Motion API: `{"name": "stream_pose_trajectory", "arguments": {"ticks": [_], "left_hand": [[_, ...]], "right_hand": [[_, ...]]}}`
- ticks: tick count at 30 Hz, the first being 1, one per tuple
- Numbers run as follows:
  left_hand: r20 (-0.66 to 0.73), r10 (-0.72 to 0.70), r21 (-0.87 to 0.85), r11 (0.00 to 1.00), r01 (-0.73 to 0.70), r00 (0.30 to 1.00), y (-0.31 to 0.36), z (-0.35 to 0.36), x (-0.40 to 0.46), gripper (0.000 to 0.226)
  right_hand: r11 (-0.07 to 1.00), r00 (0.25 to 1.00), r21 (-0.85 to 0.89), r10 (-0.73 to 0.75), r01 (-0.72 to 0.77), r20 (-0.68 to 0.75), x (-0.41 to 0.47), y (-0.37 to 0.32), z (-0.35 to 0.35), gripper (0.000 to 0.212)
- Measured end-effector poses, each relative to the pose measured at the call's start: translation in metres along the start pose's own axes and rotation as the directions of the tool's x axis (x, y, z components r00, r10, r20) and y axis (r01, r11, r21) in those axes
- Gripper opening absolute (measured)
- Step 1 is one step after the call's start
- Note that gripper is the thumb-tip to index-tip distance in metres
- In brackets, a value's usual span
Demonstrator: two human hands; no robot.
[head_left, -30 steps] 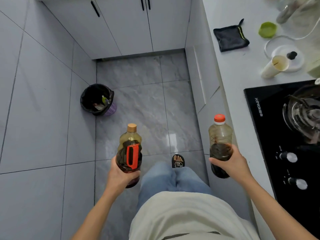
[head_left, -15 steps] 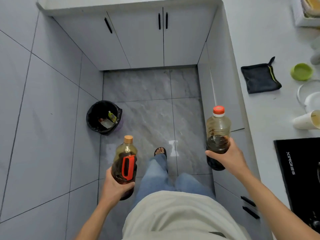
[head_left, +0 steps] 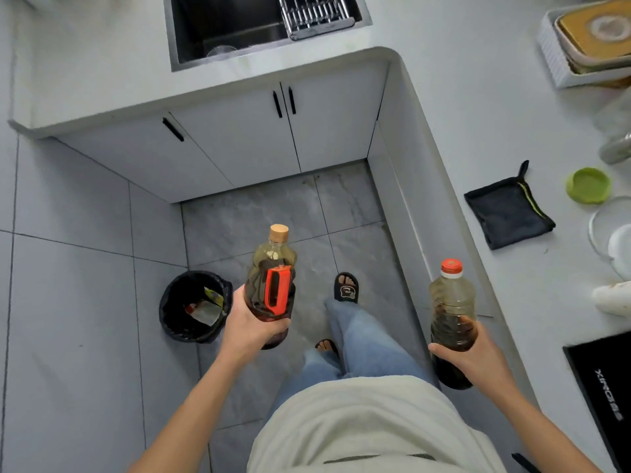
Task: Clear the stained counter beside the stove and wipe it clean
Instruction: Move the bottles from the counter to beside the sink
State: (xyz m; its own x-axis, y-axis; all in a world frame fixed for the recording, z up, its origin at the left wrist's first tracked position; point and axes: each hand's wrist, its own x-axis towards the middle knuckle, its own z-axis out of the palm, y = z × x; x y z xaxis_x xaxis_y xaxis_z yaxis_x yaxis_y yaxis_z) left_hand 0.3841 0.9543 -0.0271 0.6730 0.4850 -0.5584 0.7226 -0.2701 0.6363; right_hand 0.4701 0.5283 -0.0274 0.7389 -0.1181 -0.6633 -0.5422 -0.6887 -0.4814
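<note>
My left hand (head_left: 251, 324) grips the lower body of a dark-liquid bottle (head_left: 273, 268) with a tan cap and an orange handle, held upright over the floor. My right hand (head_left: 473, 356) grips a second bottle (head_left: 451, 302) with a red cap, about half full of dark liquid, beside the counter's front edge. The white counter (head_left: 478, 131) runs along the right. A dark folded cloth (head_left: 508, 213) lies on it, far ahead of my right hand. The black stove (head_left: 601, 387) shows at the lower right edge.
A black-lined trash bin (head_left: 194, 307) stands on the floor left of my left hand. A sink (head_left: 239, 25) with a metal rack is at the top. On the counter sit a green lid (head_left: 588, 185), a glass lid (head_left: 611, 230), a tipped white cup (head_left: 611, 298) and a white tray (head_left: 560, 63).
The view has swung away from the stove toward the sink corner, and I have stepped forward. Both hands keep their bottles; the stove has slid almost out of view.
</note>
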Motion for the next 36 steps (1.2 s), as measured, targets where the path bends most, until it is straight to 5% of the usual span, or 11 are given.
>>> {"name": "stream_pose_trajectory", "arguments": {"ticks": [23,36], "left_hand": [[0.03,-0.181,0.129,0.976,0.176,0.983,0.098,-0.094,0.22,0.1],[0.279,0.123,0.198,0.963,-0.182,0.952,0.275,-0.095,0.399,0.088]], "right_hand": [[0.985,0.989,0.117,-0.12,0.13,-0.09,0.211,-0.332,-0.004,0.074],[0.973,0.979,0.206,0.137,-0.104,-0.152,0.23,-0.351,-0.011,0.079]]}}
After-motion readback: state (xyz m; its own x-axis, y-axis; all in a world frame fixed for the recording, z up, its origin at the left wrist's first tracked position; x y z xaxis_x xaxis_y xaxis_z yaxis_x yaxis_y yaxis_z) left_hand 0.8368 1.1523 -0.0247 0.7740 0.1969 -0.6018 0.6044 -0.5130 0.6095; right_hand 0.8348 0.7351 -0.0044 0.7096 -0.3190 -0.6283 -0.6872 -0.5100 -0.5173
